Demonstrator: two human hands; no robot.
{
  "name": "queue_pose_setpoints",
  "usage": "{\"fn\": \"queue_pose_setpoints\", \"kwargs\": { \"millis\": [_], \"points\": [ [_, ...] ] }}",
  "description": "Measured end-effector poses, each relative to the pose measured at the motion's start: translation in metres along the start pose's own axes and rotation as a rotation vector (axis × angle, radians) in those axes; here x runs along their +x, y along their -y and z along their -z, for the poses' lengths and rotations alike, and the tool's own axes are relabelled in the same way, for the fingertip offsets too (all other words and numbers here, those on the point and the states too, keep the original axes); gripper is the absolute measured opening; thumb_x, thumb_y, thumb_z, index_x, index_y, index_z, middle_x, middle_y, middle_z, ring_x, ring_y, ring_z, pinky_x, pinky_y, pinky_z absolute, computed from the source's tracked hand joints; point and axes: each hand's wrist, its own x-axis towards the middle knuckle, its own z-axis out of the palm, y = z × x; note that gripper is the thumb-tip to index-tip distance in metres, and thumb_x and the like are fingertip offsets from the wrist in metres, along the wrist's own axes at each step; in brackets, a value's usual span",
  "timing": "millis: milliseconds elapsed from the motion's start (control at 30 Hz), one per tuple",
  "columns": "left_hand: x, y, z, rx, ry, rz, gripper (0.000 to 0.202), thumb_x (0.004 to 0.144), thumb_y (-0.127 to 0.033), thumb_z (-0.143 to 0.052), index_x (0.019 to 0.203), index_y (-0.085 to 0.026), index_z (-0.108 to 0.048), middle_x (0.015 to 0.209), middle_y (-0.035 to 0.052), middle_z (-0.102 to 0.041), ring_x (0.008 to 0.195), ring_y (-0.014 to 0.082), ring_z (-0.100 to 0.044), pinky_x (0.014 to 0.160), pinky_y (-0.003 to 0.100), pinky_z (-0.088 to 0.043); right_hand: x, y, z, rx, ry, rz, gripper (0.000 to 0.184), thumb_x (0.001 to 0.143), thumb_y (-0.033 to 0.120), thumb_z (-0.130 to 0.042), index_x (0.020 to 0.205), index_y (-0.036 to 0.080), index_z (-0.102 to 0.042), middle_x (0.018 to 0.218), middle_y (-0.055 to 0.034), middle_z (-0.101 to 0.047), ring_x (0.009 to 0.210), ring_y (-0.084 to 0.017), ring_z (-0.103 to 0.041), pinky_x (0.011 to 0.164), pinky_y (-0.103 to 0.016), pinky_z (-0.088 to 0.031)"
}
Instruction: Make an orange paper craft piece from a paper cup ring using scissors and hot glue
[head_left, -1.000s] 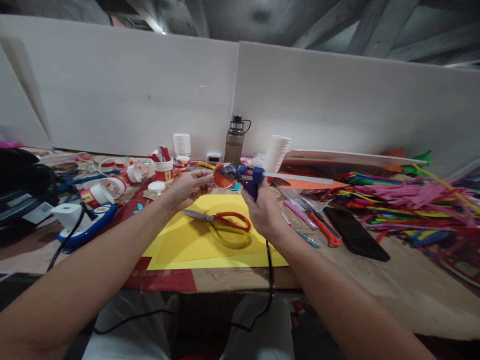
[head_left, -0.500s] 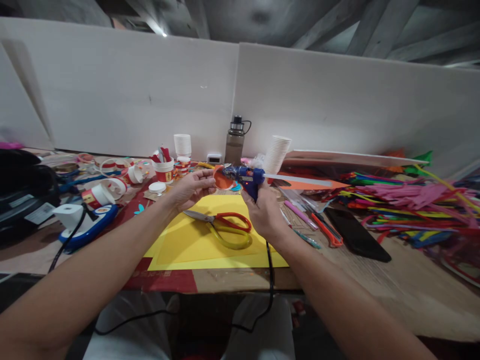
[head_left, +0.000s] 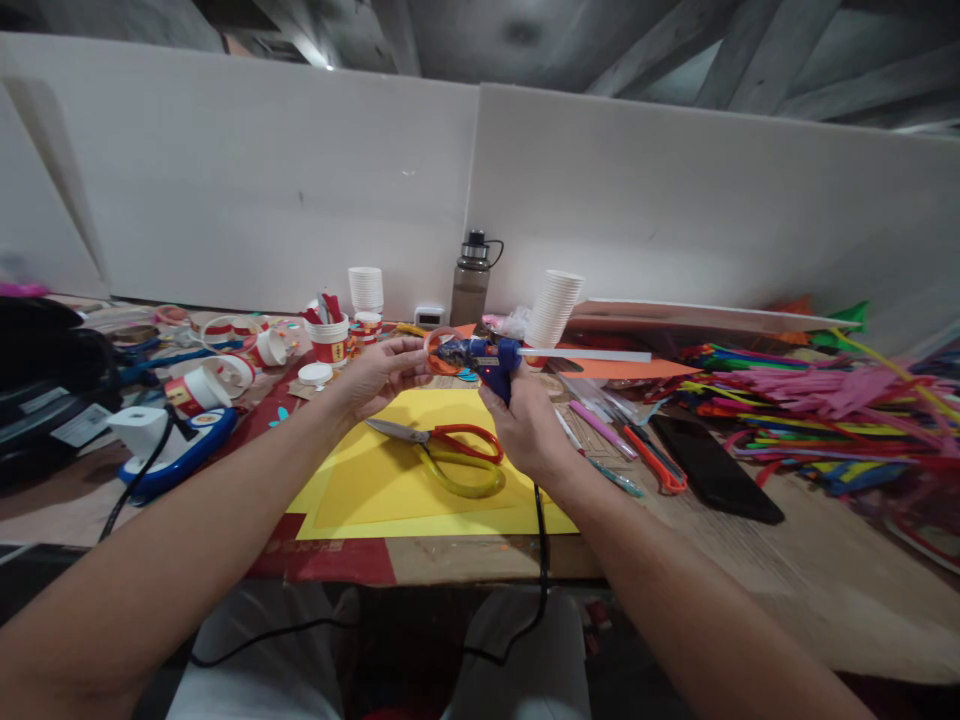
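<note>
My right hand (head_left: pixel 523 415) is wrapped round the handle of a blue hot glue gun (head_left: pixel 498 362), whose nozzle points left. A long white glue stick (head_left: pixel 592 355) sticks out of its back end. Between the fingers of my left hand (head_left: pixel 391 372) is a small orange ring-shaped piece (head_left: pixel 439 345), its far side partly hidden by the nozzle. The nozzle is at the piece; whether they touch I cannot tell. Below both hands, scissors (head_left: pixel 450 455) with a red and a yellow handle lie on yellow paper sheets (head_left: pixel 360 505).
White paper cups (head_left: pixel 555 305) stand stacked behind my hands, beside a grey bottle (head_left: pixel 470 285). Pens, a red-orange cutter (head_left: pixel 656 460), a black phone (head_left: pixel 716 470) and pipe cleaners (head_left: pixel 810 390) lie right. A blue power strip (head_left: pixel 180 470) sits left; the gun's black cord (head_left: pixel 541 540) hangs over the table edge.
The glue gun has shifted slightly left, its nozzle further over the orange piece. That piece has turned in my left hand and now shows as a ring.
</note>
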Motion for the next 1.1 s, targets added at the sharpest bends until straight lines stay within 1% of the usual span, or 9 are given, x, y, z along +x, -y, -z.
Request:
{"fn": "queue_pose_setpoints", "kwargs": {
  "millis": [133,200,333,433,500,667,867,1000,1100],
  "points": [
    [-0.0008,0.0021,0.0008,0.029,0.012,0.013,0.03,0.071,-0.018,-0.08,0.097,-0.01,-0.068,0.084,0.0048,-0.069,0.068,0.0084,-0.064,0.071,0.024,-0.056,0.0009,-0.0017,-0.0004,0.012,-0.018,0.008,0.035,0.089,0.028,-0.049,0.121,0.015,-0.051,0.11,-0.0167,-0.068,0.097,-0.03,-0.063,0.086,-0.043,-0.048],
    [-0.001,0.0028,0.0014,0.036,0.022,0.022,0.031,0.07,-0.019,-0.081,0.096,-0.01,-0.068,0.083,0.0043,-0.069,0.068,0.0087,-0.064,0.072,0.024,-0.056,0.0009,-0.0019,0.0,0.005,-0.032,-0.002,0.036,0.088,0.028,-0.049,0.121,0.015,-0.051,0.11,-0.0171,-0.067,0.097,-0.031,-0.063,0.086,-0.044,-0.048],
    [-0.0016,0.003,0.0006,0.048,0.036,0.019,0.032,0.067,-0.02,-0.083,0.093,-0.011,-0.067,0.077,0.002,-0.067,0.066,0.0087,-0.064,0.069,0.024,-0.056,0.0006,-0.0001,0.0016,-0.04,-0.067,-0.019,0.035,0.088,0.029,-0.049,0.12,0.014,-0.052,0.104,-0.0171,-0.068,0.092,-0.031,-0.063,0.081,-0.043,-0.048],
    [-0.0025,0.0031,-0.0014,0.06,0.023,0.01,0.034,0.066,-0.02,-0.084,0.094,-0.012,-0.067,0.082,0.0023,-0.067,0.068,0.0092,-0.064,0.066,0.023,-0.055,0.0008,0.0012,0.0023,-0.075,-0.098,-0.022,0.037,0.088,0.029,-0.049,0.12,0.012,-0.053,0.101,-0.0174,-0.069,0.087,-0.031,-0.064,0.077,-0.041,-0.048],
    [-0.0029,0.0034,-0.0022,0.066,0.016,0.01,0.035,0.066,-0.02,-0.084,0.095,-0.013,-0.066,0.085,0.002,-0.067,0.07,0.0097,-0.064,0.065,0.024,-0.055,0.0009,0.0013,0.0022,-0.08,-0.108,-0.02,0.038,0.088,0.029,-0.049,0.121,0.011,-0.053,0.101,-0.018,-0.069,0.087,-0.031,-0.064,0.076,-0.041,-0.048],
    [-0.002,0.0035,-0.0005,0.075,0.018,0.001,0.035,0.067,-0.021,-0.083,0.096,-0.014,-0.065,0.09,0.0016,-0.067,0.07,0.0094,-0.064,0.063,0.024,-0.053,0.0003,0.0016,0.001,-0.008,-0.052,0.007,0.036,0.089,0.029,-0.048,0.12,0.012,-0.053,0.106,-0.0175,-0.068,0.095,-0.03,-0.063,0.083,-0.041,-0.047],
    [-0.0007,0.0019,0.002,0.069,0.001,-0.012,0.035,0.067,-0.022,-0.083,0.095,-0.015,-0.064,0.086,0.0011,-0.067,0.067,0.0092,-0.062,0.063,0.025,-0.051,-0.0004,0.0031,0.0,0.034,-0.005,0.02,0.032,0.089,0.027,-0.049,0.119,0.015,-0.053,0.11,-0.016,-0.068,0.099,-0.029,-0.063,0.088,-0.042,-0.047],
    [-0.0018,0.003,-0.0008,0.072,0.0,-0.003,0.035,0.066,-0.021,-0.083,0.095,-0.015,-0.065,0.088,0.0013,-0.067,0.07,0.01,-0.063,0.064,0.025,-0.051,0.0002,0.0006,-0.0004,0.043,-0.041,0.05,0.032,0.089,0.027,-0.049,0.119,0.016,-0.053,0.111,-0.015,-0.067,0.102,-0.029,-0.062,0.088,-0.042,-0.047],
    [-0.0035,0.0041,-0.0041,0.082,0.021,-0.006,0.034,0.066,-0.022,-0.083,0.094,-0.014,-0.066,0.088,0.0016,-0.066,0.071,0.0093,-0.061,0.064,0.024,-0.05,0.0004,-0.0004,0.0006,0.004,-0.093,0.033,0.033,0.089,0.028,-0.049,0.119,0.016,-0.053,0.106,-0.0152,-0.068,0.095,-0.029,-0.063,0.084,-0.041,-0.048]
  ]
}}
